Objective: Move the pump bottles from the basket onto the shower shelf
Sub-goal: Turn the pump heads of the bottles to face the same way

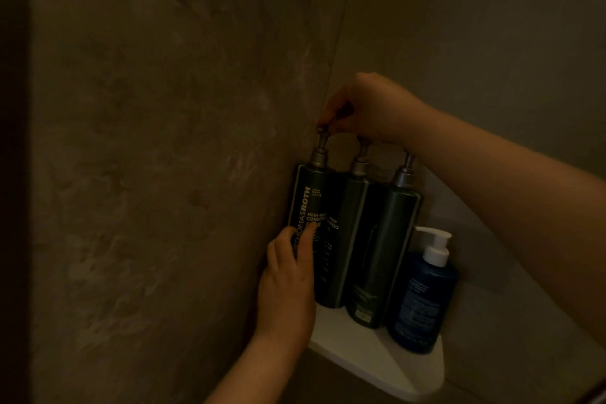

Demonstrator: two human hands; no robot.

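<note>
Three tall dark green pump bottles stand side by side on a white corner shower shelf (pixel 367 357). My left hand (pixel 288 279) grips the lower body of the leftmost bottle (pixel 310 193), which has white lettering. My right hand (pixel 367 108) pinches that bottle's metal pump head from above. The middle bottle (pixel 342 239) and the right green bottle (pixel 383 239) stand close against it, their pump tops partly hidden under my right hand and forearm. A shorter blue bottle (pixel 421 298) with a white pump stands at the shelf's right end. No basket is in view.
Dim stone-look tiled walls (pixel 164 141) meet in the corner behind the bottles. The shelf's front edge juts out below the bottles, with bare white surface in front of them.
</note>
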